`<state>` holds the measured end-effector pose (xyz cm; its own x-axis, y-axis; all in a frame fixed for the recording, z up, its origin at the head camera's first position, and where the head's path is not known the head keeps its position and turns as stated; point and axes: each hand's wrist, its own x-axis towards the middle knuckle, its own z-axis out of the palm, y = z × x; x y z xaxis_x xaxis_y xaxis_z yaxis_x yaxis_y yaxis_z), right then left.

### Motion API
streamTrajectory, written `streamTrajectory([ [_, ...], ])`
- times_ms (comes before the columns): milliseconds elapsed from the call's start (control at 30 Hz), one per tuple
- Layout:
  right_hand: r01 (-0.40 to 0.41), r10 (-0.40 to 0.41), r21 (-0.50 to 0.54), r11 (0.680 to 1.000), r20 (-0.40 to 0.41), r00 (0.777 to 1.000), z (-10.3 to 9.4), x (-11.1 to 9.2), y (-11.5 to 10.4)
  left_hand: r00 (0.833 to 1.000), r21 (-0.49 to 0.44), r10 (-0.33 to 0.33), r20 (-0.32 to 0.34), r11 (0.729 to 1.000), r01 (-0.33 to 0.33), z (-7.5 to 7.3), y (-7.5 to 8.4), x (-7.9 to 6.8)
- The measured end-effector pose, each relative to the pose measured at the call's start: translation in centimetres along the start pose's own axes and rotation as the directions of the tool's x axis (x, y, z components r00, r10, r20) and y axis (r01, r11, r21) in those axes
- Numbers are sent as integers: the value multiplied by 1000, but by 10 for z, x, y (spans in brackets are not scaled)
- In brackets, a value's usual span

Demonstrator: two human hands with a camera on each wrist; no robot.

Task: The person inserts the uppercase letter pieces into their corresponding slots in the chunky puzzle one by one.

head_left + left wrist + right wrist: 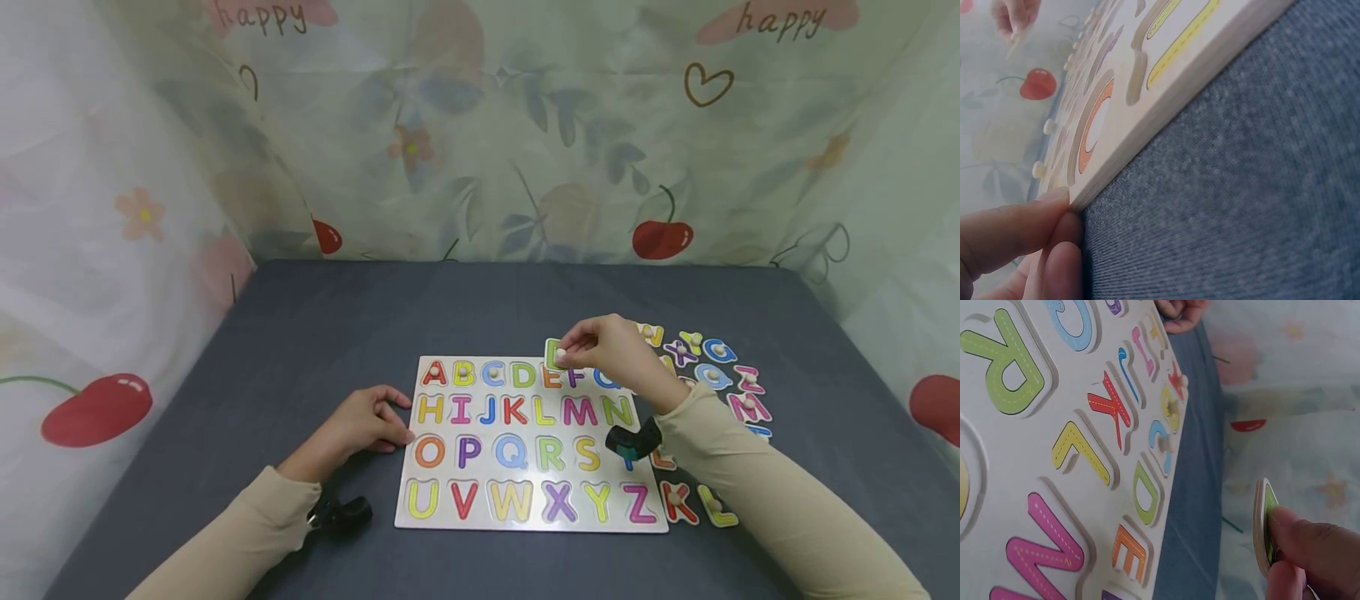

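Note:
A wooden alphabet puzzle board (pixel 487 518) lies flat on the dark cloth, with coloured letter recesses. The knobbed pieces A (pixel 434 373), B (pixel 464 374) and C (pixel 492 374) sit in their recesses. My right hand (pixel 611 354) pinches a green letter piece (pixel 1261 528), apparently a D, by its knob, held over the board's far edge near the D recess (pixel 1146 495) and the E recess (pixel 1130 553). My left hand (pixel 366 423) holds the board's left edge, its fingertips (pixel 1057 197) right at the rim beside the O recess (pixel 1094 128).
To the right of the board lie several loose knobbed letters, among them K (pixel 678 502), L (pixel 717 507), M (pixel 748 407) and X (pixel 681 352); my right forearm hides some. A printed curtain (pixel 495 150) stands behind the table (pixel 337 300).

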<state>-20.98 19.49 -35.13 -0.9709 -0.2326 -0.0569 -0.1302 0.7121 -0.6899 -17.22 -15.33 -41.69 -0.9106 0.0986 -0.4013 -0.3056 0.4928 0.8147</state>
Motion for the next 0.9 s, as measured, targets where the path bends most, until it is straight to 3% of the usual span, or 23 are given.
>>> streamTrajectory([
  [400, -40, 39, 11, 999, 56, 998, 30, 25, 1, 1000, 10, 9, 4, 1000, -9, 0, -1, 1],
  [900, -113, 112, 5, 994, 88, 990, 52, 38, 2, 1000, 11, 1, -1, 1000, -1, 1, 0, 1],
])
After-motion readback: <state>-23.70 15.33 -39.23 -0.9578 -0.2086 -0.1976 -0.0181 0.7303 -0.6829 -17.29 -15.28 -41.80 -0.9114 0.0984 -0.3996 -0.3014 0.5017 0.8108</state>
